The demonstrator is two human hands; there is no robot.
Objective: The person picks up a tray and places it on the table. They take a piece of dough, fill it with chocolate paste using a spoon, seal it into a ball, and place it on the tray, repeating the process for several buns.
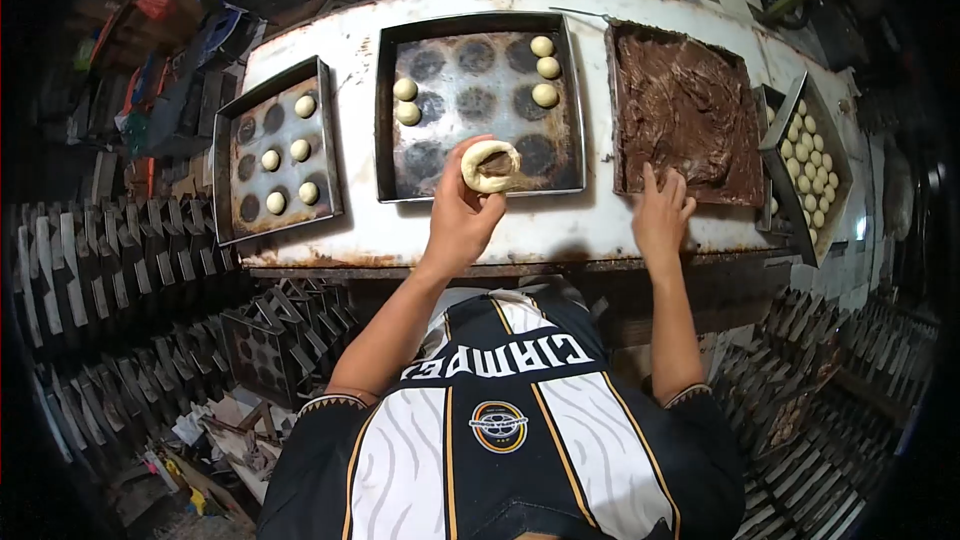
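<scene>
My left hand (465, 215) holds a piece of pale dough (487, 180), opened like a cup, with brown filling inside, above the near edge of the middle metal tray (483, 25). Dough balls (545, 95) sit along that tray's left and right sides, with dark round marks between them. At the near edge of a tray of brown chocolate-like paste (685, 110), my right hand (662, 215) has its fingers bent and spread at the paste. Nothing is visible in its grasp, and its fingertips touch or hover over the paste; which one is unclear.
On the left of the white table (350, 40) lies a smaller tray (330, 140) with several dough balls. A tilted tray (848, 180) full of dough balls stands at the right, partly over another tray. Stacked metal trays (130, 260) fill the floor on both sides.
</scene>
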